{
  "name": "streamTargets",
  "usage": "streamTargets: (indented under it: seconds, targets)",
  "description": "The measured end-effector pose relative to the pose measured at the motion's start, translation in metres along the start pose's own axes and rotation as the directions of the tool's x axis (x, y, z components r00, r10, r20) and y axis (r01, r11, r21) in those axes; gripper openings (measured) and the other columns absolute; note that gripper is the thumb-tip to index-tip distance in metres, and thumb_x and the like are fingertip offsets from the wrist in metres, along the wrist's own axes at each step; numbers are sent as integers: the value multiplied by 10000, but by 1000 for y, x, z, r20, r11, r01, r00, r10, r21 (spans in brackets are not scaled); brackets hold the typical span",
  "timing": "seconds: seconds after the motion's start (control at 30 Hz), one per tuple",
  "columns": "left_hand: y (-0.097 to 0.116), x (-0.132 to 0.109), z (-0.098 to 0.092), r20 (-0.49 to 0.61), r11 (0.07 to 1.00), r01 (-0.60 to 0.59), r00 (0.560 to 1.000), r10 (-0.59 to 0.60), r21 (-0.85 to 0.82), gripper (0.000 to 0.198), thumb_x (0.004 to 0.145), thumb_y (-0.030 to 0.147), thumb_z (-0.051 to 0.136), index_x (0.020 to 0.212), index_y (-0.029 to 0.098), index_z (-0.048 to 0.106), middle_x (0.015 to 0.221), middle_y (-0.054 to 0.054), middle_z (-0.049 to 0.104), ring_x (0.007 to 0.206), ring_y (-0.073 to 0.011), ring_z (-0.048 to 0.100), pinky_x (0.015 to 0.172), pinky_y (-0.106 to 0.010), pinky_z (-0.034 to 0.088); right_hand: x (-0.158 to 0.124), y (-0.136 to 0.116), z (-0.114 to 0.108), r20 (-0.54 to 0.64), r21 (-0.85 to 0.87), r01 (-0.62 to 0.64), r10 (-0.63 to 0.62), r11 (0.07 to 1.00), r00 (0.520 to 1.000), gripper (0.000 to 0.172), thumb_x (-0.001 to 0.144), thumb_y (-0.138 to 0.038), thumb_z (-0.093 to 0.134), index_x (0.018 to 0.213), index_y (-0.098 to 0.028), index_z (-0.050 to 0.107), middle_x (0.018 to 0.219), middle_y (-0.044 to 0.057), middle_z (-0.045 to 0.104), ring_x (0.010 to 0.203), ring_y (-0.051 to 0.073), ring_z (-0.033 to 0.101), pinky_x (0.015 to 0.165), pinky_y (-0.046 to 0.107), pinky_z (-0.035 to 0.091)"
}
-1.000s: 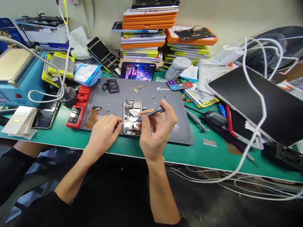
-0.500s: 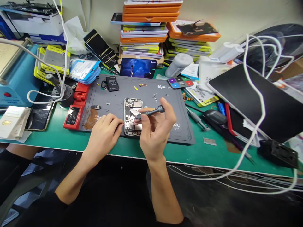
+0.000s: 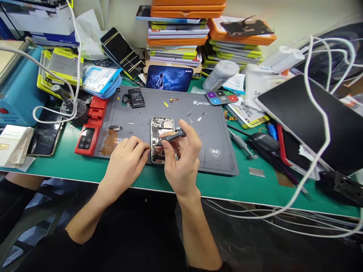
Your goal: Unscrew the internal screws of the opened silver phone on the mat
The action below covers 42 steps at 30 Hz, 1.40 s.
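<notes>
An opened phone (image 3: 155, 132) lies on the grey work mat (image 3: 210, 132), its inner boards and metal parts exposed. My right hand (image 3: 183, 162) is closed round a dark grey screwdriver (image 3: 176, 136), holding it slanted over the phone; its tip points down to the left at the phone's inside, and I cannot tell whether it touches. Close against the phone's left edge is my left hand (image 3: 124, 158), fingers curled and thumb pressed to the forefinger. Whatever the left fingertips pinch is hidden. Loose small metal parts (image 3: 190, 118) lie right of the phone.
A battery (image 3: 136, 98) and a small part (image 3: 115, 128) rest on the mat. At its left stands a red device (image 3: 87, 138). Behind are a lit phone screen (image 3: 169, 78) and stacked boxes (image 3: 177, 41). A white cable (image 3: 317, 102) loops across the right side.
The view has shifted slightly. My right hand and the screwdriver have moved a little left and down over the phone. My left hand stays at the phone's edge.
</notes>
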<state>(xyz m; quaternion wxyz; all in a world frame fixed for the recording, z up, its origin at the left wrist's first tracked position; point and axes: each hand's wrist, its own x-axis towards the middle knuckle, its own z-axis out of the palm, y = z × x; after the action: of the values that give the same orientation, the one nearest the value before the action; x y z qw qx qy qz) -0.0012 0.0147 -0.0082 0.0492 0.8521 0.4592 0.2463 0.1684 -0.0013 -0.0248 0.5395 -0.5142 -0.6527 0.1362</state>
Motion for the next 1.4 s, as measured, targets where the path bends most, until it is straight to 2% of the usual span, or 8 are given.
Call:
streamTargets:
  seconds: [0.33,0.57,0.67,0.77,0.97,1.1,1.27,1.4]
  targets:
    - [0,1,-1,-8,1000,-15,1000,15,15,157,1140,237,522,1101,188,666,1040,-58,681,919,-239,622,859,-395,496,0,3,0,6,-26,36,-36,999,999,679,1109,-189,506,1690,-409,232,1539,126,655,1170,231,814,907,423,761]
    - [-2,-1,3,-15,999,-10,1000,10,30,186,1156,264,487,1102,196,651,1058,-64,694,914,-241,616,850,-397,502,12,-1,-2,23,-237,274,-277,932,961,665,1046,-132,628,1626,-350,388,1363,72,772,1071,195,790,864,331,716]
    - [-1,-1,2,-8,1000,4,1000,-4,12,170,1150,259,508,1103,198,660,1062,-63,693,927,-240,623,870,-401,505,13,-2,-4,54,-182,250,-244,951,968,636,1063,-87,400,1647,-336,375,1469,99,712,1308,234,723,955,418,713]
    - [0,-1,1,-2,1000,7,1000,-7,-2,174,1149,257,510,1103,197,667,1060,-65,692,929,-239,623,876,-406,506,10,-2,-6,60,-150,219,-213,964,975,707,1033,-98,387,1688,-345,286,1538,126,650,1433,264,653,881,446,734]
    - [-1,0,0,-6,1000,10,1000,-10,-9,176,1151,252,502,1104,204,665,1058,-61,697,947,-239,631,893,-401,501,7,-1,-4,22,-195,195,-195,961,981,684,1064,-118,371,1695,-350,242,1529,133,657,1382,261,690,936,479,729]
    - [-1,0,0,3,999,35,999,-35,-28,140,1144,277,540,1119,206,658,1061,-54,701,957,-237,645,894,-393,499,5,-2,-1,8,-216,137,-139,967,990,668,1084,-239,523,1675,-370,241,1517,135,673,1121,250,789,787,414,736]
    - [-1,0,-1,-20,999,27,999,-27,-32,151,1137,326,579,1149,209,673,1036,-43,709,935,-225,650,870,-377,491,0,0,0,-64,-56,87,-90,995,994,642,1096,-248,531,1659,-396,262,1512,126,666,1091,240,808,779,404,737]
    - [-2,0,-1,-48,999,9,999,-11,-48,171,1140,306,575,1058,215,695,1011,-31,734,912,-209,655,858,-372,487,-2,-2,2,-28,29,32,-31,999,999,639,1102,-268,513,1663,-395,233,1487,139,659,1085,234,800,742,392,739]
